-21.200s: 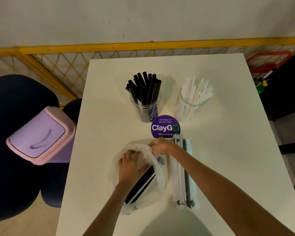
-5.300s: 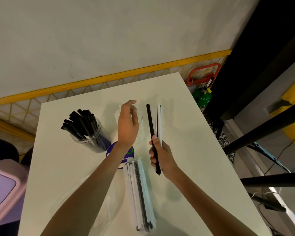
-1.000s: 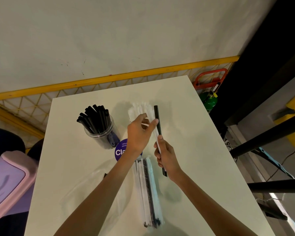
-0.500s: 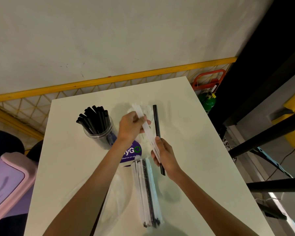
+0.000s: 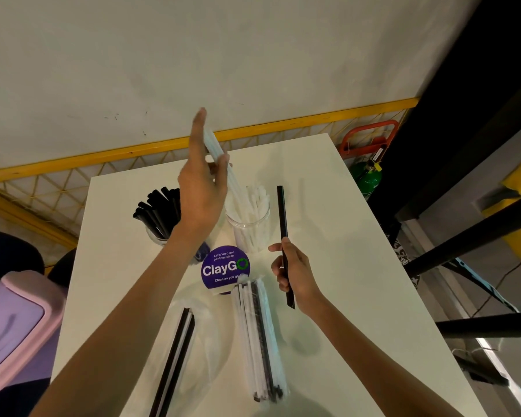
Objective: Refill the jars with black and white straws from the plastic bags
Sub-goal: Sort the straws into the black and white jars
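1. Since half a second back: left hand (image 5: pixel 202 191) lifted clear of right hand (image 5: pixel 295 275), taking the long white plastic straw (image 5: pixel 215 149) up above the jars.
2. Flat white rectangular table (image 5: pixel 358 266): smooth, matt, carrying everything listed below.
3. Two bags towards the near edge. Clear plastic bag of mixed straws (image 5: pixel 259 335) packed with white and black. Flatter clear plastic bag (image 5: pixel 178 350) to its left, with a few black straws inside. Film thin, limp and glossy; judged likely to crumple and slide if tugged.
4. Clear round jar of white straws (image 5: pixel 248 224) and clear round jar of black straws (image 5: pixel 157 236) side by side at mid-table, the latter partly behind the left forearm. Rigid and smooth-walled; glass or plastic not determinable.
5. White straw pinned by the thumb against straight fingers of the left hand, tilted, lower end towards the white jar. Long black plastic straw (image 5: pixel 281 212) clasped low down in the curled fingers of the right hand, upright, just right of that jar.
6. Handling, as judged: light, slick, thin-walled tubes, easily kinked. Best pinched gently near mid-length and dropped end-first.
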Tool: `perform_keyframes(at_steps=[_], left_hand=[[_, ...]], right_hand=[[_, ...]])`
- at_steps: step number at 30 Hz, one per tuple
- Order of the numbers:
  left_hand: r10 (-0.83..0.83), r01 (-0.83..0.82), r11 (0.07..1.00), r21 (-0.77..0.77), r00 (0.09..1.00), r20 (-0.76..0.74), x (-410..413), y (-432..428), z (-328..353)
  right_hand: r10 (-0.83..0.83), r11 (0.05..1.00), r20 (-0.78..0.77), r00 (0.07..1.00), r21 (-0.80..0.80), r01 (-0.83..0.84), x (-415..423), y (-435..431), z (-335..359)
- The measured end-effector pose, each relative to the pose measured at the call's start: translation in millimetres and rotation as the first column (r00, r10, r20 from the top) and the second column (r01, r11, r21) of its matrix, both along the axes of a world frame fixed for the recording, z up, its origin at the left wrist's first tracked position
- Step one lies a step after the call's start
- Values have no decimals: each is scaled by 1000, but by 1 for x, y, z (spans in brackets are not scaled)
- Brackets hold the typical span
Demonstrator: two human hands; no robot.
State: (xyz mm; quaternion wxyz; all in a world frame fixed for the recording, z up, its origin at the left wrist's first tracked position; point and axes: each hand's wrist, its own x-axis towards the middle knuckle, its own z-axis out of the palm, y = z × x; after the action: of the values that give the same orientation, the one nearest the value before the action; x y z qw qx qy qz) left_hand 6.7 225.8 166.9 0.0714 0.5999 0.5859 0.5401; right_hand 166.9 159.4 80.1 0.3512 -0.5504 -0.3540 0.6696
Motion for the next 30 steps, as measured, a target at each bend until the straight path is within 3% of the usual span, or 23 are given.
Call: perform_keyframes(at_steps=[10, 13, 16, 23, 28, 30], left_hand=[[-37, 13, 997, -75, 945, -325, 24, -2, -78], [-1, -35, 997, -66, 872, -490, 18, 1, -100], [-68, 8, 994, -105, 810, -583, 12, -3, -113], [-168, 7, 973, -233, 716, -677, 12, -13, -105], [-322, 16, 927, -374, 545, -774, 18, -8, -105], [-349, -3, 912, -409, 519, -780, 17, -6, -104]], right_hand=[[6, 1000, -13, 1000, -16, -6, 1, 3, 3], [7, 1000, -14, 1000, -23, -7, 1, 4, 4], [10, 1000, -23, 1000, -23, -10, 0, 4, 3], [2, 1000, -31, 1000, -28, -3, -2, 2, 1], [-17, 1000, -31, 999, -9, 17, 0, 1, 1], [-26, 1000, -31, 999, -5, 26, 2, 1, 1]])
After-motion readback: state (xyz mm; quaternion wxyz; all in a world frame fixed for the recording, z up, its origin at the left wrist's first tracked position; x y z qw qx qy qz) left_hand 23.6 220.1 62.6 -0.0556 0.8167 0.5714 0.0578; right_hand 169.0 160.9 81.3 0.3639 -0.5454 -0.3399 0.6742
